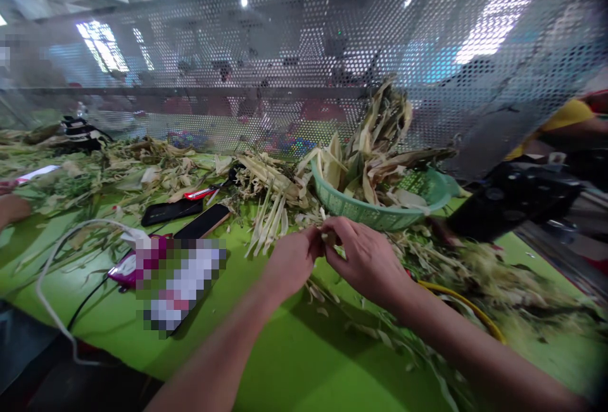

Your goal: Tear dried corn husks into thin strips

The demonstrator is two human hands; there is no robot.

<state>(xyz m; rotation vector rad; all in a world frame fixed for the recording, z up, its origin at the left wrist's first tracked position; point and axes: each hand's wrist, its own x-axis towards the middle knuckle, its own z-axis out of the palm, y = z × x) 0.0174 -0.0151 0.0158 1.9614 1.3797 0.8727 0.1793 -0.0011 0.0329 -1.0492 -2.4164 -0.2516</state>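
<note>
My left hand (pixel 295 258) and my right hand (pixel 365 258) meet above the green table, fingertips pinched together. Between them is a small pale strip of corn husk (pixel 323 213); only its tip shows, and the fingers cover the rest. Just beyond my right hand stands a green plastic basket (pixel 375 210) heaped with dried corn husks (pixel 375 146). A fan of narrow cut husk strips (pixel 270 218) lies to the left of my left hand. Small husk scraps (pixel 318 291) are scattered below my wrists.
Phones (pixel 203 222), a red utility knife (pixel 199 194) and a purple power strip (pixel 133 266) with a white cable (pixel 52 260) lie left. A perforated metal screen (pixel 266 63) runs behind. Husk fibres and a yellow cord (pixel 468 304) are at right. Another person's hand (pixel 13 208) shows far left.
</note>
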